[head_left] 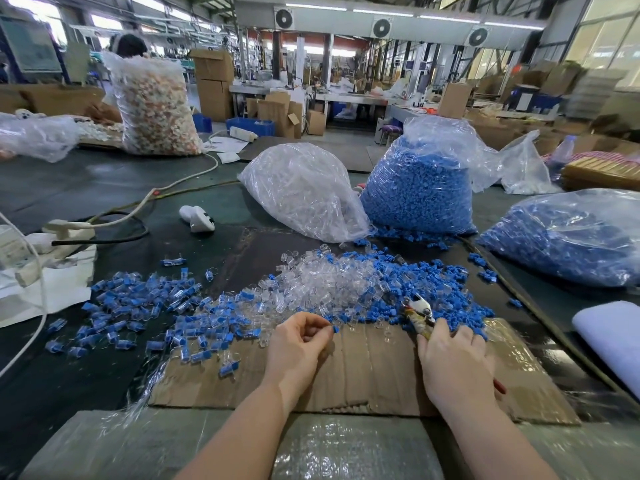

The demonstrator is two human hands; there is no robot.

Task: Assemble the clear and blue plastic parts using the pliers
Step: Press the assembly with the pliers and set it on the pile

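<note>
The left hand (300, 337) pinches a blue plastic part (335, 329), pointing right; the right hand (453, 358) grips the pliers (420, 315), nose pointing far-left toward it, just beside.

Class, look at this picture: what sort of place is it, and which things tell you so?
Probably a factory assembly floor. Big bags of blue parts and clear parts stand on a long workbench, stacked cartons wait behind, and ventilation fans hang overhead.

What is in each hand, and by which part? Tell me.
Left hand: fingers pinch a small blue part by its end. Right hand: grips the pliers by the handles.
</note>
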